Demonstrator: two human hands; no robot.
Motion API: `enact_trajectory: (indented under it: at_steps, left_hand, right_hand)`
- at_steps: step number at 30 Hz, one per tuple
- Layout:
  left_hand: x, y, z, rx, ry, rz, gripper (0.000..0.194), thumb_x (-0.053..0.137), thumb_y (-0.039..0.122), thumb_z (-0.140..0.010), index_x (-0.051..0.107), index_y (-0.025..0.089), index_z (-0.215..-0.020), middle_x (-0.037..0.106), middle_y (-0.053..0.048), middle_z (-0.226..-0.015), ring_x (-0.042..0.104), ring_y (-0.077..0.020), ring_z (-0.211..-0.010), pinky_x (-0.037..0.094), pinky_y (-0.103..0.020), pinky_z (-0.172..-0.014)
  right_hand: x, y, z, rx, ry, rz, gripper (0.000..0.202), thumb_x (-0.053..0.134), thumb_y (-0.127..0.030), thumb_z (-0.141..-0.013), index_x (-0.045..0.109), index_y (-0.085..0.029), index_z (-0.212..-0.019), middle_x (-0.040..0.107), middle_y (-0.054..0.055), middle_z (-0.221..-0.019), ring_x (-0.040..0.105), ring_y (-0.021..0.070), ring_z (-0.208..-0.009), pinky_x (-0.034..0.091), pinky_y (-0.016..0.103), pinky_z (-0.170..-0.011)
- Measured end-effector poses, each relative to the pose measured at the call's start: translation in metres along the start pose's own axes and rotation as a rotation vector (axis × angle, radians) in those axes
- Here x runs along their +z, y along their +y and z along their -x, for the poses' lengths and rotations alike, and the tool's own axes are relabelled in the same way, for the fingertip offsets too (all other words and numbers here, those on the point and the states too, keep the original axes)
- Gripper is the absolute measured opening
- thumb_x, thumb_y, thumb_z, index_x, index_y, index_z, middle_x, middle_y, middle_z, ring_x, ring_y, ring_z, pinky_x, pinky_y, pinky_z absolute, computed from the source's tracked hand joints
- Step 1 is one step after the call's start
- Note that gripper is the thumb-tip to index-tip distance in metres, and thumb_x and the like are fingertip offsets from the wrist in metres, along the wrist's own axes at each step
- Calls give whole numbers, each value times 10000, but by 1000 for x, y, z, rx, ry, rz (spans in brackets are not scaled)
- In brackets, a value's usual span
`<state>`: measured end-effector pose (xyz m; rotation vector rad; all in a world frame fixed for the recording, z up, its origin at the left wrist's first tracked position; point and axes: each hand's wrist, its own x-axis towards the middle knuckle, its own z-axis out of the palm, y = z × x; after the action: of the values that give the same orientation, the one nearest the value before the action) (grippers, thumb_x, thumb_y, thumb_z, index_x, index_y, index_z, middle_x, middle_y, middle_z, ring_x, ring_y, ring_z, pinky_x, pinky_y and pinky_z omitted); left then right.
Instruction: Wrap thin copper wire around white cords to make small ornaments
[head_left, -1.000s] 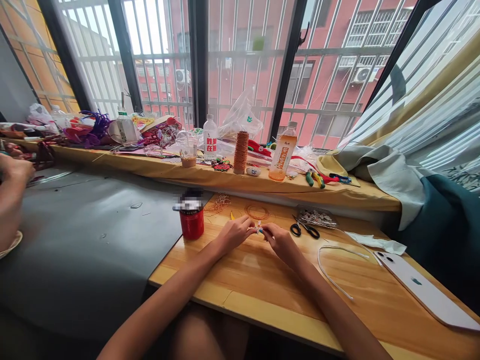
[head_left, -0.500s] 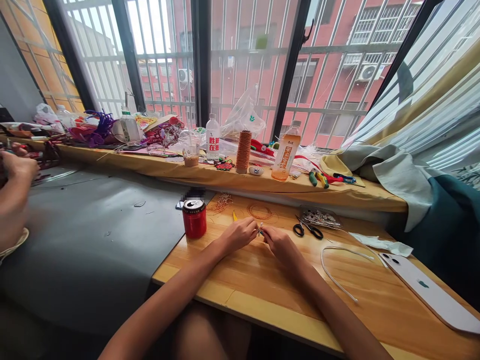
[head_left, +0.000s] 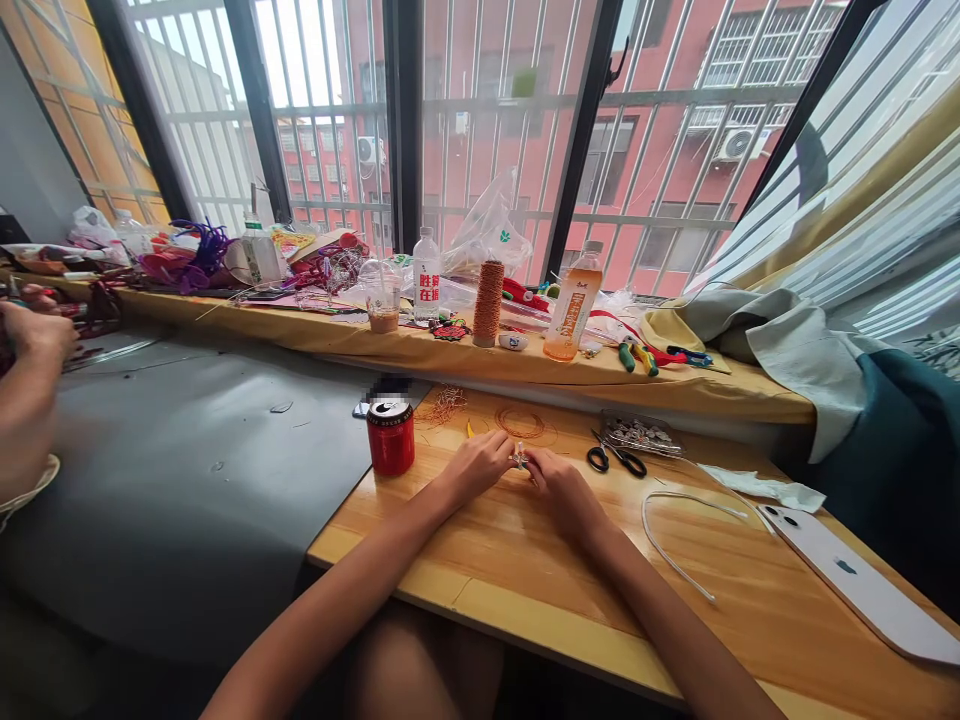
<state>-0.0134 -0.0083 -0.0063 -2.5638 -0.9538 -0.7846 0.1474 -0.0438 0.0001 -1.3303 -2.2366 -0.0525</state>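
I see a small, shiny thing (head_left: pixel 520 458) right between the fingers of the left hand (head_left: pixel 480 464) and the right hand (head_left: pixel 561 482). Both pinch it, one from each side, so neither is nearer. I can't tell which way its long side points.

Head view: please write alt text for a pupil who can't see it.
A person's left hand and right hand hold a small piece between them above a wooden table. Scissors lie to the right; a red can stands to the left.
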Motion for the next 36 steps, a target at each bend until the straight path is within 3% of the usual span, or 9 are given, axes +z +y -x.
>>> enact_trajectory:
  at_steps: [7,15,20,28,33,36]
  left_hand:
    - [0,2,0,83,-17,-102,192,341,255,-855,471,148,-765,521,-36,-771,485,-149,-737,382,-262,-626]
    - [-4,6,1,149,-31,-169,179,354,229,-845,472,144,-742,520,-47,-777,465,-170,-754,366,-287,-634]
    - [-5,7,1,153,-49,-127,165,362,210,-841,488,143,-758,526,-47,-781,461,-166,-759,362,-285,-642]
    - [-2,2,4,148,-73,80,211,334,194,-854,506,143,-742,535,-41,-769,455,-132,-743,365,-243,-669]
    - [3,1,4,38,-101,123,193,378,228,-838,528,136,-759,550,-42,-781,464,-139,-754,378,-243,-674]
    - [4,-3,2,-62,-126,176,176,476,292,-789,558,139,-816,569,-38,-817,468,-157,-811,386,-266,-712]
  right_hand:
    - [-2,-4,3,9,-56,236,223,299,-206,-857,503,-169,-776,579,72,-760,541,163,-657,337,251,-548]
    - [-7,-13,4,9,-117,254,138,359,-167,-820,481,-162,-755,558,67,-759,512,151,-635,306,245,-541]
    - [-6,-17,4,11,-128,214,54,438,-171,-772,491,-161,-769,556,60,-763,509,150,-654,309,237,-561]
    - [-1,-14,5,80,-115,188,204,319,-181,-836,512,-164,-773,597,61,-765,537,159,-679,310,236,-573]
    - [-2,-10,2,91,-177,180,227,320,-211,-839,542,-160,-834,623,70,-813,566,172,-727,335,234,-603]
    - [-7,0,-1,101,-199,189,268,360,-221,-820,521,-150,-1021,624,88,-913,572,188,-814,362,246,-664]
